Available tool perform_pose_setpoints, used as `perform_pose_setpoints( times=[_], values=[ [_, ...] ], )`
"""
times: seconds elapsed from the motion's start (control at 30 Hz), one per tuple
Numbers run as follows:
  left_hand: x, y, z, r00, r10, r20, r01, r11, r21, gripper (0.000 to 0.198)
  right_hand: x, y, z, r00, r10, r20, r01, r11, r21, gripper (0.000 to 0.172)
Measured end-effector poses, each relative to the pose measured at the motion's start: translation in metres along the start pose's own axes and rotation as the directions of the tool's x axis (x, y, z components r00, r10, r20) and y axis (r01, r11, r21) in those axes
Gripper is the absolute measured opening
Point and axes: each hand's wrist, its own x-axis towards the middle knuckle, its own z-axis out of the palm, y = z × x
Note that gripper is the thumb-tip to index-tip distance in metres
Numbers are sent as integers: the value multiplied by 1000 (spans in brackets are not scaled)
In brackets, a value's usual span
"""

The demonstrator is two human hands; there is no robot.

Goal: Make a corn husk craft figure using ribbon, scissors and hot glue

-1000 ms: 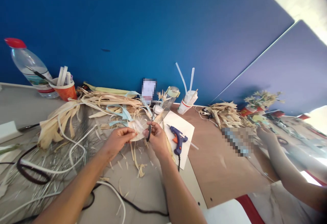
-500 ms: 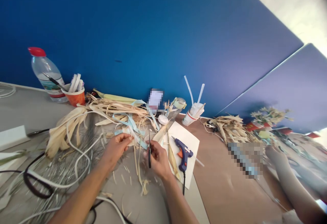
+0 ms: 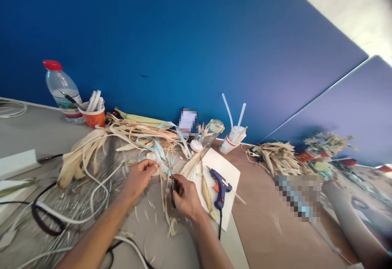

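My left hand (image 3: 142, 179) is closed in a pinch on a pale, thin strip (image 3: 154, 158), whitish with light blue beside it. Black-handled scissors (image 3: 173, 193) are gripped in my right hand (image 3: 185, 195), their blades pointing up and away. The blades lie close to the strip; whether they touch it I cannot tell. Behind both hands, light blue ribbon pieces (image 3: 159, 148) mix with dried corn husk strips (image 3: 143, 132). To the right, a blue glue gun (image 3: 221, 189) rests on a white sheet (image 3: 230, 175).
A red-capped bottle (image 3: 65, 93) and an orange paper cup (image 3: 94, 118) stand at the back left. White cable (image 3: 92, 195) loops over thin wires (image 3: 58, 216) on the left. A white cup with glue sticks (image 3: 229, 143) stands behind the gun. Another person's arm (image 3: 352, 216) is at far right.
My right hand and the scissors have moved left, closer to my left hand. The blades now slant up to the left. My left hand stays nearly in place; the view has shifted slightly.
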Motion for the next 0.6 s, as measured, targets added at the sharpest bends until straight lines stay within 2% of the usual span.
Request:
perform_pose_setpoints(
  times=[0.37, 0.6],
  values=[
    [4, -2, -2, 1000, -6, 12, 7, 991, -132, 24, -1, 1, 3, 998, -22, 64, 13, 989, 144, 26],
    [1, 0, 0, 999, 6, 32, -3, 995, -98, 24, -1, 6, 8, 997, -29, 68, 13, 975, 221, 26]
  ],
)
